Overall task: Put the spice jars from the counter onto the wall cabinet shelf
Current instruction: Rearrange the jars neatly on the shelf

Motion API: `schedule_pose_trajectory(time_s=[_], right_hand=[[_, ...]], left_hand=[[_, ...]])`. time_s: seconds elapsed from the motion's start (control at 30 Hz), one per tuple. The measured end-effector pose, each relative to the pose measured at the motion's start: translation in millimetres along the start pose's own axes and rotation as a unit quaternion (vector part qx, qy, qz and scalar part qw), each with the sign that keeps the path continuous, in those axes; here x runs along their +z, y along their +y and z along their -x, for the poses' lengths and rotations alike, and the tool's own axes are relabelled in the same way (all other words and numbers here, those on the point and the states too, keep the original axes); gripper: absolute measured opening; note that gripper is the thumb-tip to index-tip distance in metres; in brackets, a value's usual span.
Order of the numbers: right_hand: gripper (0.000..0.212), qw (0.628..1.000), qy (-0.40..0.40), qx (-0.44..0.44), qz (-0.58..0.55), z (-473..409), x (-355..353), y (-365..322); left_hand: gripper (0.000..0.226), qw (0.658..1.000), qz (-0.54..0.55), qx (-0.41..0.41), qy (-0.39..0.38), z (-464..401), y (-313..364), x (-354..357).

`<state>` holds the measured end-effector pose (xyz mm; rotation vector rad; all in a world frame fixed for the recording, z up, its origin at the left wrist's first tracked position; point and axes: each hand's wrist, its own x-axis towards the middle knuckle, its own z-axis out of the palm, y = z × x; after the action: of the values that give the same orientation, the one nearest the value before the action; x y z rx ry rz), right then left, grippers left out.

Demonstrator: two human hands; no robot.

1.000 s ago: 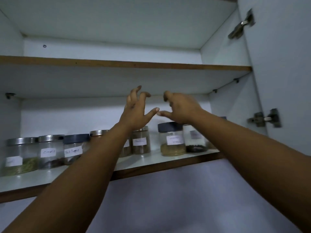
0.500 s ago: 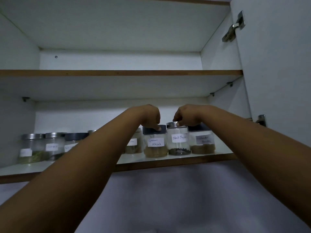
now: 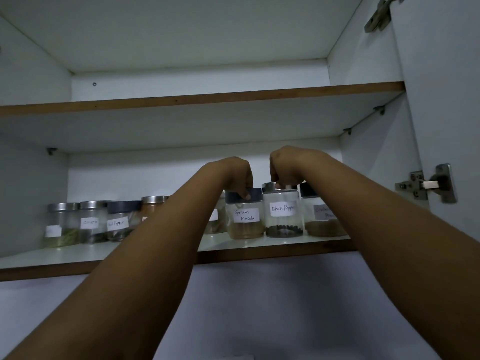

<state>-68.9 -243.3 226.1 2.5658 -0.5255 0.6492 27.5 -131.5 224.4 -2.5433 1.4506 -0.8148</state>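
1. The dark lid of the clear glass "Garam Masala" jar, at frame centre on the white brown-edged lower shelf, is gripped by the left hand.
2. The steel lid of the clear "Black Pepper" jar, just beside it, is pinched by the right hand.

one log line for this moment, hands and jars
left hand: grips Garam Masala jar lid | right hand: grips Black Pepper jar lid | both jars: upright on lower shelf

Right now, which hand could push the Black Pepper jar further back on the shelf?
Probably the right hand: its fingers already pinch the lid of the Black Pepper jar. The left hand is busy gripping the Garam Masala jar beside it.
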Motion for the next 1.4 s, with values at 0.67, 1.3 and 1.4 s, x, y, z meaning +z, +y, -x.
schedule_pose_trajectory(time_s=[0.67, 1.3, 1.4], right_hand=[[0.011, 0.988, -0.081, 0.071, 0.106, -98.9, 63.9, -29.0], [0.048, 0.984, -0.037, 0.154, -0.081, -90.1, 101.2, -26.3], [0.048, 0.983, -0.042, 0.151, -0.093, -90.5, 101.6, -24.8]], left_hand=[[0.037, 0.998, 0.048, 0.005, 0.044, -86.0, -55.3, 76.3], [0.023, 0.983, 0.114, -0.028, 0.144, -72.6, -61.8, 95.4], [0.022, 0.982, 0.110, -0.030, 0.149, -71.2, -62.8, 94.9]])
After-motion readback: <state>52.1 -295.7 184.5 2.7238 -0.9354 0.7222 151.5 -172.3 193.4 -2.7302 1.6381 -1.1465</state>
